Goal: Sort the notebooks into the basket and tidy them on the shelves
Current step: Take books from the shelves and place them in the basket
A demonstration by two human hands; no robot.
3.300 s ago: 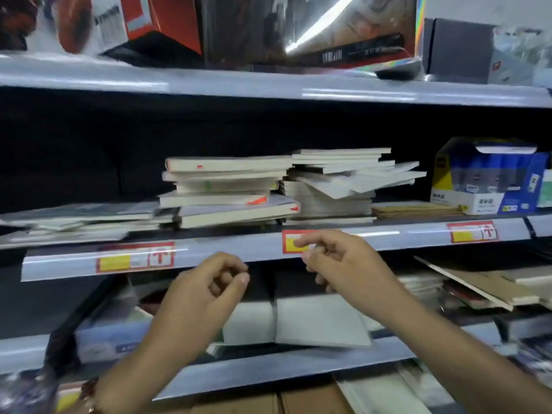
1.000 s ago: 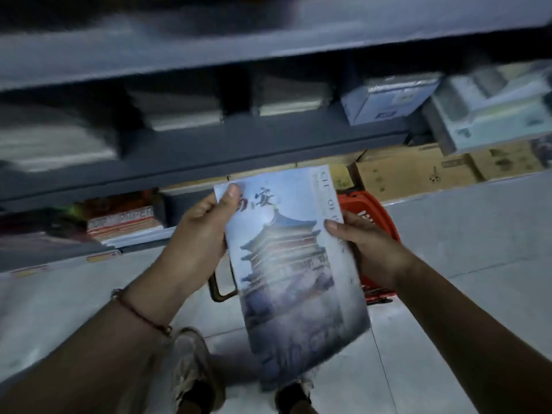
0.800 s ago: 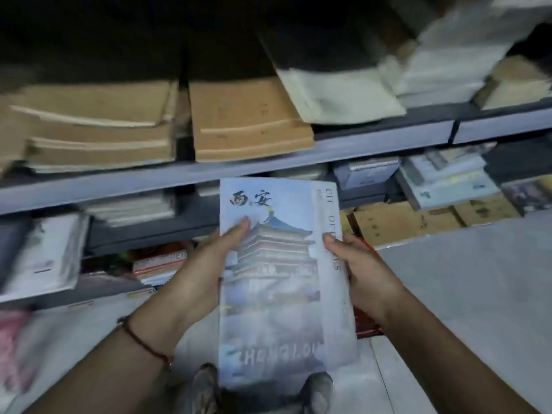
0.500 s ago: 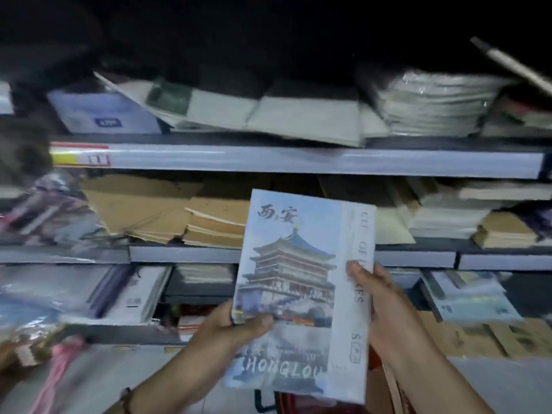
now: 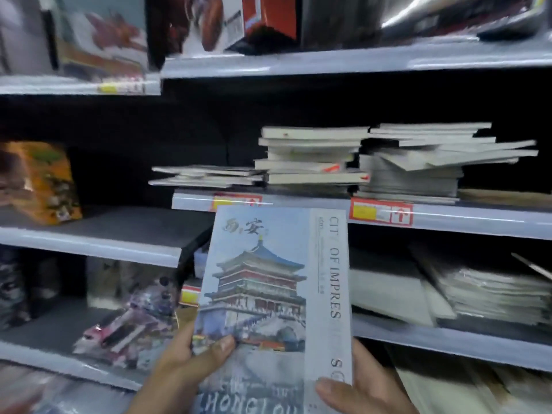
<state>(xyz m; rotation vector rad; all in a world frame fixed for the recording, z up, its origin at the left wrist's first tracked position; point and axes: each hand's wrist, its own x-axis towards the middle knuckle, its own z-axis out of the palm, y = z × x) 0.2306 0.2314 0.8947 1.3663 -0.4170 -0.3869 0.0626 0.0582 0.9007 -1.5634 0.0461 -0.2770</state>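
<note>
I hold a notebook [image 5: 274,294] upright in front of the shelves; its cover shows a painted tower under a blue sky. My left hand [image 5: 191,360] grips its lower left edge, thumb on the cover. My right hand [image 5: 355,386] grips the lower right edge, thumb across the white strip. Behind its top edge, on the middle shelf [image 5: 448,219], lie stacks of white notebooks [image 5: 313,156], with a thicker, messier stack [image 5: 418,165] to their right. The basket is out of view.
A lower shelf [image 5: 433,339] at right carries flat white pads and wrapped stacks [image 5: 493,294]. At left, an orange packet [image 5: 38,180] sits on a grey shelf, with wrapped toys [image 5: 128,324] below. Boxes [image 5: 268,19] stand on the top shelf.
My hands, empty at the shelf edge at first, now hold the notebook. My view rose from the floor and red basket up to the middle shelves, and the notebook came up with it.
</note>
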